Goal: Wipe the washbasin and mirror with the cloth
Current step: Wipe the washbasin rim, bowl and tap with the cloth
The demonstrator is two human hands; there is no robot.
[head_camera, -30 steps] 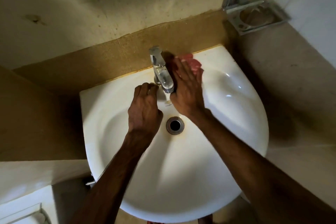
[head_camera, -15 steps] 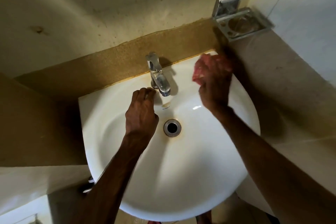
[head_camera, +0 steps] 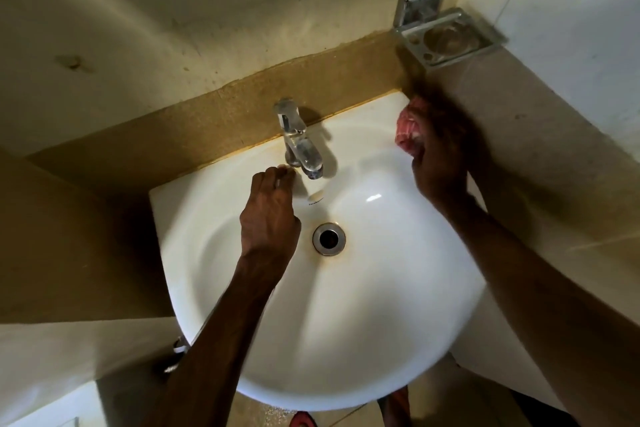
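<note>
A white washbasin (head_camera: 363, 322) is fixed to the wall below me, with a chrome tap (head_camera: 299, 142) at its back and a round drain (head_camera: 329, 238) in the bowl. My right hand (head_camera: 440, 159) grips a bunched red-and-white cloth (head_camera: 408, 125) against the basin's back right corner. My left hand (head_camera: 268, 215) rests on the back rim just left of the tap, its fingertips touching the ledge beside the tap base and holding nothing. No mirror is in view.
A chrome soap and tumbler holder (head_camera: 446, 38) juts from the wall above the basin's right corner. Brown tiled wall (head_camera: 311, 90) runs right behind the tap. A pipe fitting (head_camera: 178, 347) shows under the left rim. Red footwear (head_camera: 304, 421) shows on the floor.
My right hand has carried the cloth from beside the tap to the basin's back right corner. My left hand has stayed by the tap. The view has shifted slightly downward.
</note>
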